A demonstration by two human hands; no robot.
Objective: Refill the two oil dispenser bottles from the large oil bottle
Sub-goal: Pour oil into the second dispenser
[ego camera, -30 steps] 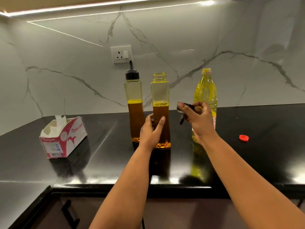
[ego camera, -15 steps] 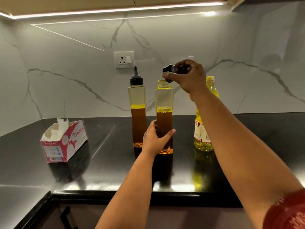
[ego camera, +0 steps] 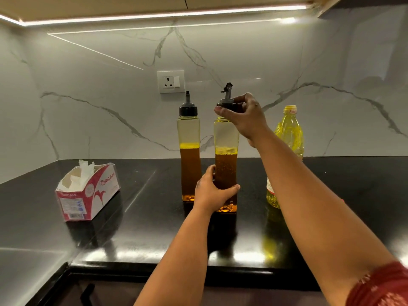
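Note:
Two tall clear dispenser bottles stand on the black counter [ego camera: 136, 217], each a little over half full of amber oil. The left dispenser bottle [ego camera: 188, 151] wears its black spout cap. My left hand [ego camera: 212, 191] grips the lower body of the right dispenser bottle [ego camera: 225, 138]. My right hand [ego camera: 245, 115] holds the black spout cap [ego camera: 227, 100] upright on that bottle's neck. The large yellow oil bottle [ego camera: 289, 131] stands uncapped to the right, partly hidden behind my right forearm.
An open red and white tissue box [ego camera: 88, 191] sits on the counter at the left. A wall socket [ego camera: 171, 81] is on the marble backsplash behind the bottles. The counter's front edge runs below my arms, with a cabinet handle [ego camera: 87, 294] under it.
My right hand has carried the spout cap from beside the large bottle up over the right dispenser bottle and set it upright on the neck. My left hand kept its grip.

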